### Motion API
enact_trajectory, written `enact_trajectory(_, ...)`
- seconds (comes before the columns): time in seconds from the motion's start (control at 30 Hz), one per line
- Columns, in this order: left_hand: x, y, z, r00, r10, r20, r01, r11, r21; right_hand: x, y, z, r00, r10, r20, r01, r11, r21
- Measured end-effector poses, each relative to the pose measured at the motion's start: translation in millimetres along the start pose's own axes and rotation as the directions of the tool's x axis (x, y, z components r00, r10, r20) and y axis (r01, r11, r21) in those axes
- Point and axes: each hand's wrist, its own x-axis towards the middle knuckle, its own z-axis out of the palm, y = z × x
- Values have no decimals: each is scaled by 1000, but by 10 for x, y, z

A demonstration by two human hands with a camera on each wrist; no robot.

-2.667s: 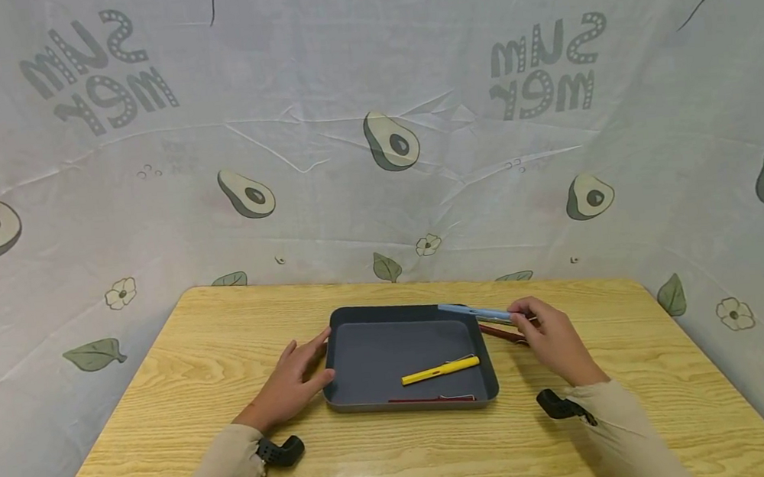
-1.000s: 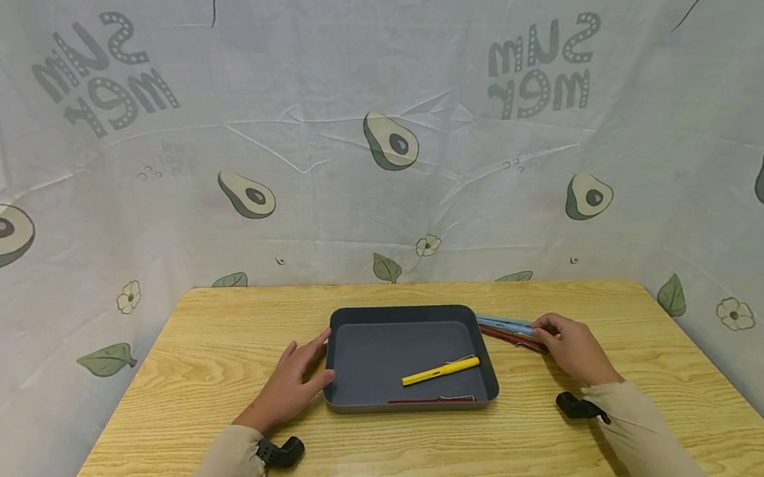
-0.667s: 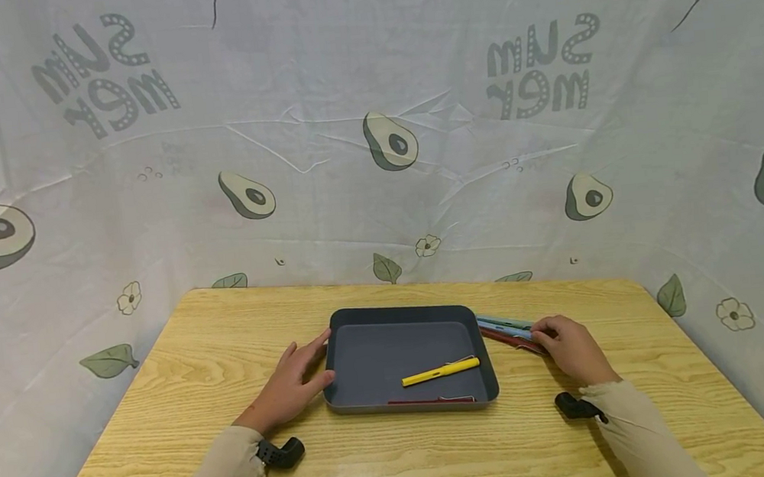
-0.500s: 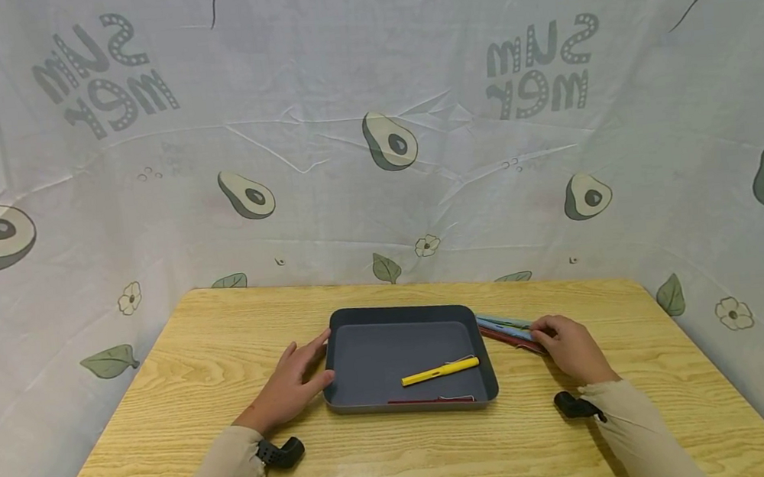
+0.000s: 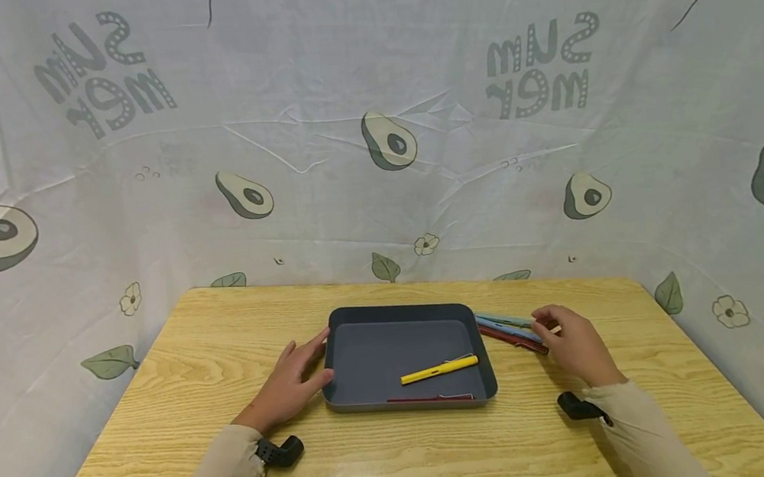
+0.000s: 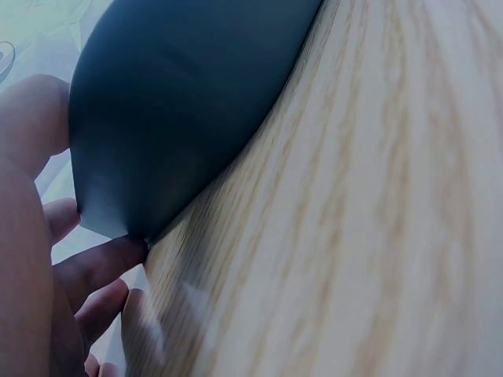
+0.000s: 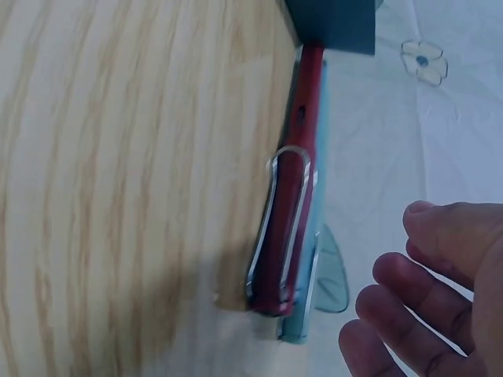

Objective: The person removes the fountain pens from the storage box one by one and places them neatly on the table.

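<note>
Against the left side of a dark grey tray, my left hand rests with fingers spread; its thumb and fingertips touch the wall, also in the left wrist view. My right hand hovers at the near ends of several pens lying right of the tray. Among them are a dark red pen with a wire clip, a light blue pen and a greenish one. In the right wrist view, a gap separates its loosely bent fingers from the pens.
Inside the tray lie a yellow pen and, along the front wall, a dark red pen. The wooden table ends at a patterned cloth behind.
My right hand brings the light blue pen from over the tray's back right corner down to the other pens, lets go and draws slightly away. My left hand stays put.
</note>
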Motion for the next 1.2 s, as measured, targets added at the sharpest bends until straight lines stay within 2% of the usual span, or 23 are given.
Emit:
enact_trajectory(0.2, 22, -7, -48, 999, -33, 42, 34, 999, -13, 6, -136, -36, 997, -71, -17, 70, 997, -30)
enact_trajectory(0.57, 69, -33, -91, 997, -39, 61, 40, 999, -20, 26, -407, -110, 997, -81, 0, 81, 993, -83)
enact_trajectory(0.87, 102, -37, -127, 997, -42, 71, 44, 999, -24, 33, -486, -135, 996, -81, 22, 83, 993, -82)
enact_trajectory(1.2, 112, -33, -145, 997, -36, 67, 37, 999, -13, 28, -622, -102, 991, -120, 50, 124, 988, -87)
